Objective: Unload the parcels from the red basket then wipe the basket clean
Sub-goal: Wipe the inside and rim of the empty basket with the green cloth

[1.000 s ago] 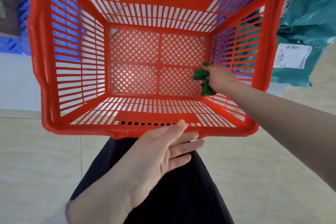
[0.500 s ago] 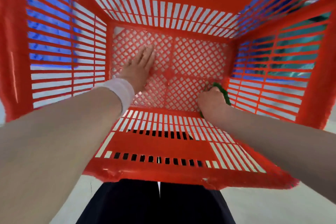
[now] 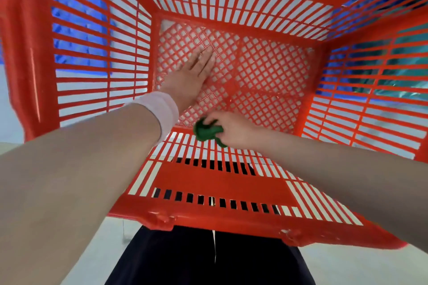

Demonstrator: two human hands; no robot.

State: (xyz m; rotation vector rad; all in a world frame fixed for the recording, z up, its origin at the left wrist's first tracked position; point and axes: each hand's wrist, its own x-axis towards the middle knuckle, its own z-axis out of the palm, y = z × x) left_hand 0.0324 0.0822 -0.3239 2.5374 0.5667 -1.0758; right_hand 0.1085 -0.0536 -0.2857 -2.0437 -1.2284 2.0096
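So, red basket [image 3: 220, 183]: tipped with its open top toward the camera, so the lattice floor faces the viewer; nothing lies inside but the two hands and a cloth.
Left hand [image 3: 192, 76]: flat on the left half of the lattice floor, fingers [image 3: 206, 58] straight and close together, holding nothing.
Wristband [image 3: 162, 111]: pale, on the left wrist.
Right hand [image 3: 234, 129]: low in the basket, fingers curled and clamped on the cloth.
Green cloth [image 3: 205, 132]: bunched in the right hand, pressed where the floor meets the near wall, just beside the left wrist.
Blue surface [image 3: 76, 18]: seen through the slats of the left wall, outside the basket.
Teal glossy wrapping [image 3: 405, 60]: seen through the slats of the right wall, also outside.
Dark garment [image 3: 208, 259]: below the near rim.
Pale floor [image 3: 92, 250]: on either side of the garment.
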